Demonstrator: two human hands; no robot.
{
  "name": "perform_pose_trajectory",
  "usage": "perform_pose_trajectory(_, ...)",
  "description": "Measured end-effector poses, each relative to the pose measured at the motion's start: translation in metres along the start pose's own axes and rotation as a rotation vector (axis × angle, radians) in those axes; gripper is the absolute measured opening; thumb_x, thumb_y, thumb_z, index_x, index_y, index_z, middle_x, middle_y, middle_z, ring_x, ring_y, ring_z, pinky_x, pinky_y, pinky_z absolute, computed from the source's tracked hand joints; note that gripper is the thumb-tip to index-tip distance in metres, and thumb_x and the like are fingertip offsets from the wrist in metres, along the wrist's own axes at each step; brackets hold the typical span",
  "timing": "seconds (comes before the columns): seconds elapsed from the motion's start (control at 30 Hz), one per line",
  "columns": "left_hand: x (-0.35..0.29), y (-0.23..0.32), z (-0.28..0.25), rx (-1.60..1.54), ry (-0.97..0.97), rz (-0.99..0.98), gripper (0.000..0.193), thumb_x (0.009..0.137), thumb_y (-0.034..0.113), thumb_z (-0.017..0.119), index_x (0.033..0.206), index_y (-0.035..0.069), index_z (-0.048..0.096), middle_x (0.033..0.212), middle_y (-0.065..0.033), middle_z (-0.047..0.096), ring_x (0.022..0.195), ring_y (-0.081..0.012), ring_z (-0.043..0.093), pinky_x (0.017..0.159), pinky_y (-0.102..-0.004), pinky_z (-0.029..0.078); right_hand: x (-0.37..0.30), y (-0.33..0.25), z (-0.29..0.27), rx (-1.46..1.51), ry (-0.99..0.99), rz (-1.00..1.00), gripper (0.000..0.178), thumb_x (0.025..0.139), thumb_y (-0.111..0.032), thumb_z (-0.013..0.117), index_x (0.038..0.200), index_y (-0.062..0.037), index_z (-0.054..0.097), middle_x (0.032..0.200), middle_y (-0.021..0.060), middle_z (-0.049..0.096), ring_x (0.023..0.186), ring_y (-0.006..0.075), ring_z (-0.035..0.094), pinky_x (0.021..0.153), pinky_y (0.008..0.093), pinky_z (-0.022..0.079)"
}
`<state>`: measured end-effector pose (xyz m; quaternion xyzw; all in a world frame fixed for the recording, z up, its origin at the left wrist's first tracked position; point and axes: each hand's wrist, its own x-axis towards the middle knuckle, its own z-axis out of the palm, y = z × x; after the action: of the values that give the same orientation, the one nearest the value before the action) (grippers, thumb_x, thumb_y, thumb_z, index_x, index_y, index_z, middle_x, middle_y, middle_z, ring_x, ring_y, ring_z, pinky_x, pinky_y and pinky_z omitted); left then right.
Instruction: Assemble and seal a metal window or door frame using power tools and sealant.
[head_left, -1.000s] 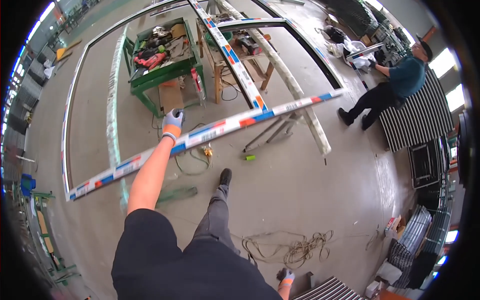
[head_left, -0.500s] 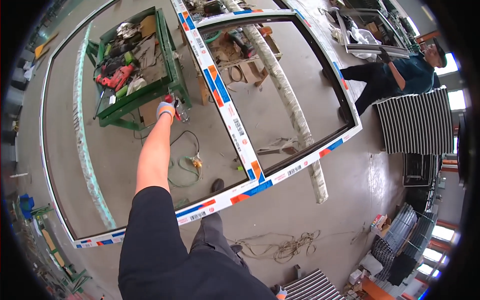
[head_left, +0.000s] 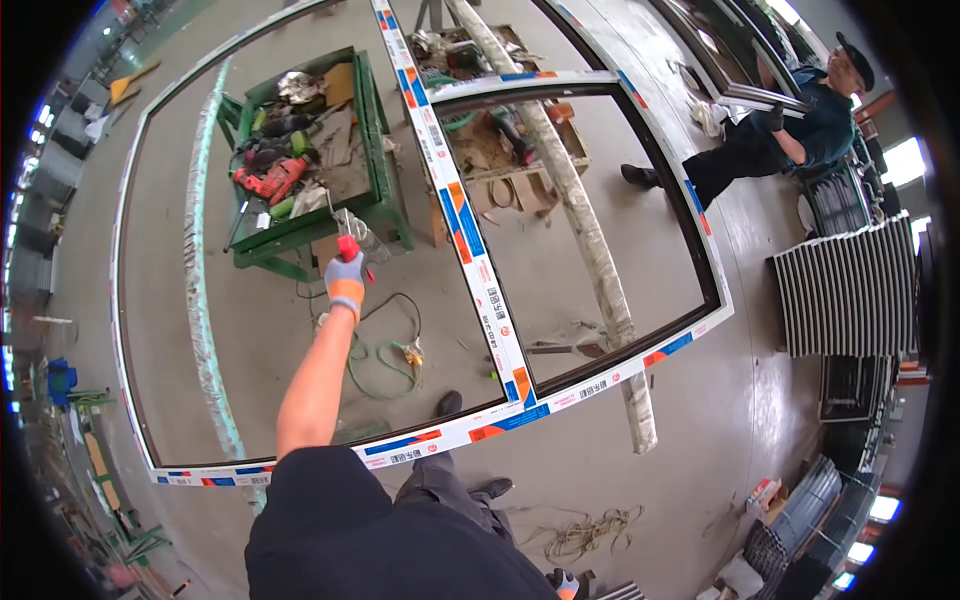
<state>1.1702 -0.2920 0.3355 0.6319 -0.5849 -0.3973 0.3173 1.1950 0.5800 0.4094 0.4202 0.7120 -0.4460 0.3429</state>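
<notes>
Here's the left hand [head_left: 346,281], past the frame's [head_left: 512,412] near rail, gloved fingers wrapped round a red-handled tool [head_left: 347,244], right beside the green bench [head_left: 374,140]! Right hand [head_left: 566,583], low at the bottom edge: can't tell how its fingers stand. Red drill [head_left: 272,181] lies on the bench.

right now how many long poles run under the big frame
2: a greenish-white pole at left, a cream pole at right; any beyond the picture's top edge would be hidden.
</notes>
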Motion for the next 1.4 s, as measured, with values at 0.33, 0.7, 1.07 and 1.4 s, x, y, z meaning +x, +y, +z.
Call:
perform_pose_trajectory(0.33, -0.357, 0.193, -0.017, -0.6, -0.192, 0.216, 0.045, 0.078, 0.009, 0.076, 0.116, -0.003, 0.056, 0.1, -0.0119, 0.067, 0.092, -0.0176, 0.064, 0.084, -0.0312, 0.05, -0.024, -0.229, 0.09, 0.055, -0.185, -0.839, 0.017, 0.09, -0.015, 0.065, 0.099, -0.0003, 0.064, 0.082, 0.0085, 0.065, 0.068, 0.0165, 0.063, 0.063, 0.0295, 0.053)
perform_pose_trajectory(0.7, -0.675, 0.284, 0.114, -0.325, -0.572, 0.957, 0.037, 0.075, 0.013, 0.076, 0.108, 0.007, 0.062, 0.09, -0.0134, 0.066, 0.078, -0.0366, 0.065, 0.068, -0.042, 0.052, -0.073, -0.382, -0.024, 0.012, -0.74, -1.445, 0.063, 0.079, -0.019, 0.071, 0.133, 0.0036, 0.048, 0.124, 0.0129, 0.057, 0.115, 0.0227, 0.056, 0.096, 0.036, 0.046)
perform_pose_trajectory(1.07, -0.821, 0.329, 0.292, -0.041, -1.425, 1.043, 0.037, 0.073, 0.014, 0.073, 0.107, 0.008, 0.06, 0.095, -0.0116, 0.065, 0.086, -0.0353, 0.064, 0.074, -0.0406, 0.051, 0.062, -0.464, -0.166, 0.387, -0.442, -1.332, 0.066, 0.083, -0.014, 0.07, 0.139, 0.0063, 0.042, 0.13, 0.0175, 0.057, 0.11, 0.0242, 0.06, 0.096, 0.0363, 0.048)
perform_pose_trajectory(1.4, -0.77, 0.406, 0.506, -0.145, -1.64, 0.668, 0.019, 0.092, 0.021, 0.061, 0.104, 0.008, 0.069, 0.086, -0.0074, 0.069, 0.073, -0.0185, 0.066, 0.066, -0.0313, 0.052, 0.164, -0.611, -0.263, 0.993, -0.649, -0.894, 0.06, 0.083, -0.027, 0.063, 0.134, 0.0001, 0.048, 0.128, 0.0173, 0.059, 0.118, 0.0353, 0.057, 0.106, 0.0544, 0.04)
